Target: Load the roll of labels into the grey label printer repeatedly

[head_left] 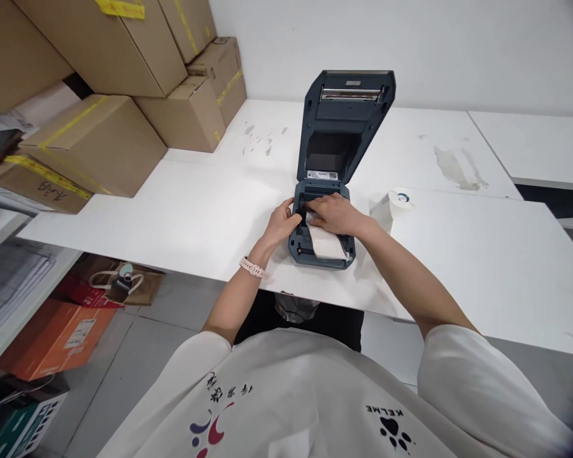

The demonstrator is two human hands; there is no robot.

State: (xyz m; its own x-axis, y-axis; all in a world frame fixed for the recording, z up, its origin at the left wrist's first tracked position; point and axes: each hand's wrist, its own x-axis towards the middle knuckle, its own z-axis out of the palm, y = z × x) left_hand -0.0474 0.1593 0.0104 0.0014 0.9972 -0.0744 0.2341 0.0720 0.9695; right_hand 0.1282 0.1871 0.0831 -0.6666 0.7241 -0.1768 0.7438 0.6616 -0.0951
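A dark blue-grey label printer (321, 264) stands on the white table with its lid (310, 114) raised. Inside its base lies a label roll, whose white strip (328, 244) hangs toward the front edge. My left hand (281, 222) grips the printer's left side, thumb over the inner edge. From the right, my right hand (335, 214) reaches into the base, its fingers bent around the roll; their tips are partly hidden in the dark interior. Just right of the printer is a second white label roll (400, 200), with a loose strip hanging from it.
Cardboard boxes (100, 140) with yellow tape are stacked at the table's left end, against the wall. The table's front edge (210, 278) runs close to my body. Below left, a shelf (52, 273) and an orange box (60, 337) stand near the floor.
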